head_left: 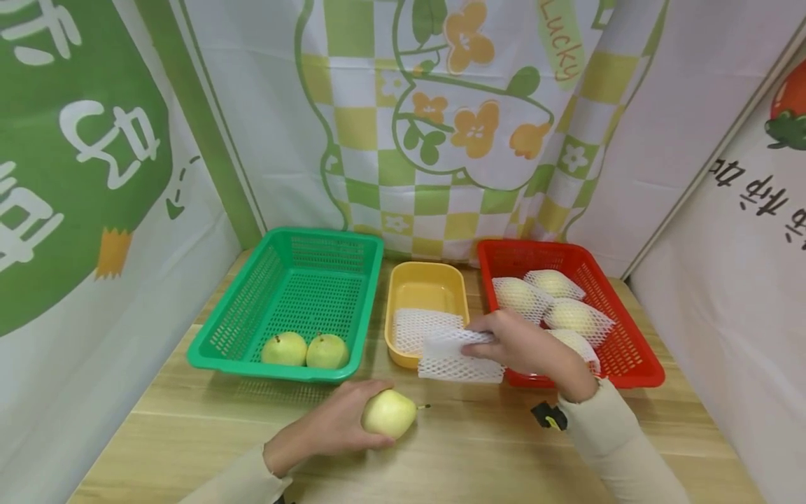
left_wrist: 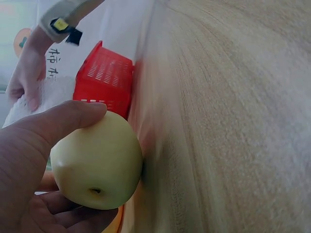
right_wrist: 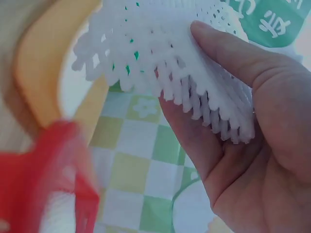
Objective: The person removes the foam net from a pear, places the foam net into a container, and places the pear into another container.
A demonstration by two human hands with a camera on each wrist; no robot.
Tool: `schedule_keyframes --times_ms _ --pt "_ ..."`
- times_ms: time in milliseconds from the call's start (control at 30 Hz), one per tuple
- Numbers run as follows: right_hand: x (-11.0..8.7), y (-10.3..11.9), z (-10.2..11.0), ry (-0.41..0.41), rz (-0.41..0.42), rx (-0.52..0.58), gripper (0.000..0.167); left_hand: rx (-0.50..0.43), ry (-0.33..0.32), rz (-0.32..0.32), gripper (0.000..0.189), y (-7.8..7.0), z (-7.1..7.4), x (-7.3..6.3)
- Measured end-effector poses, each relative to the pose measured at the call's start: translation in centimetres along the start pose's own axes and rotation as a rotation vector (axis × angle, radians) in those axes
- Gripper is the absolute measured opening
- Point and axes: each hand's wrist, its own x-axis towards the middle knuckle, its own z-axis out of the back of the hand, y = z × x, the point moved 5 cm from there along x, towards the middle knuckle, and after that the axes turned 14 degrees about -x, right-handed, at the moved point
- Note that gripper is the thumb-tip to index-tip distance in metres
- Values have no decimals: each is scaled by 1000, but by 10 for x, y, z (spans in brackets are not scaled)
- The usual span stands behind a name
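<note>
My left hand (head_left: 343, 420) grips a pale yellow-green pear (head_left: 389, 414) low over the table, its stem pointing right. In the left wrist view the thumb and fingers curl round the pear (left_wrist: 97, 162), whose blossom end faces the camera. My right hand (head_left: 519, 343) pinches a white foam net sleeve (head_left: 462, 358) by its right end, just in front of the yellow tray. Up close in the right wrist view, the foam net (right_wrist: 165, 63) is flattened between thumb and fingers, with its cut mesh edge showing. Pear and sleeve are apart.
A green basket (head_left: 208, 350) at left holds two bare pears (head_left: 305, 350). The yellow tray (head_left: 428, 269) in the middle has more foam nets (head_left: 422, 327) in it. At right, a red basket (head_left: 630, 350) contains several net-wrapped pears (head_left: 569, 316). A printed curtain hangs behind.
</note>
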Motion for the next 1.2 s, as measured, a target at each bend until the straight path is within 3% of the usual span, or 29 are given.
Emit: schedule_keyframes --times_ms 200,400,533,633,700,800,1000,1200 --pt "39 4 8 24 30 35 37 -1 2 -5 75 1 -2 2" --pt "75 -4 -4 145 19 58 37 -4 -1 -6 77 2 -3 3" --pt "94 -15 -21 231 -40 29 32 -3 -5 2 76 3 -2 3" --pt "104 -24 -35 267 -114 -46 18 -9 -4 6 75 3 -3 3" --pt "108 -28 -43 280 -168 -96 18 -16 1 9 75 3 -3 3" --pt "111 -32 -51 264 -213 -157 25 -20 5 9 77 2 -3 4" --pt "114 -34 -64 149 -233 -216 20 -18 7 18 79 1 -1 4" --pt "106 -25 -50 -19 -264 -328 40 -8 10 27 81 1 0 3"
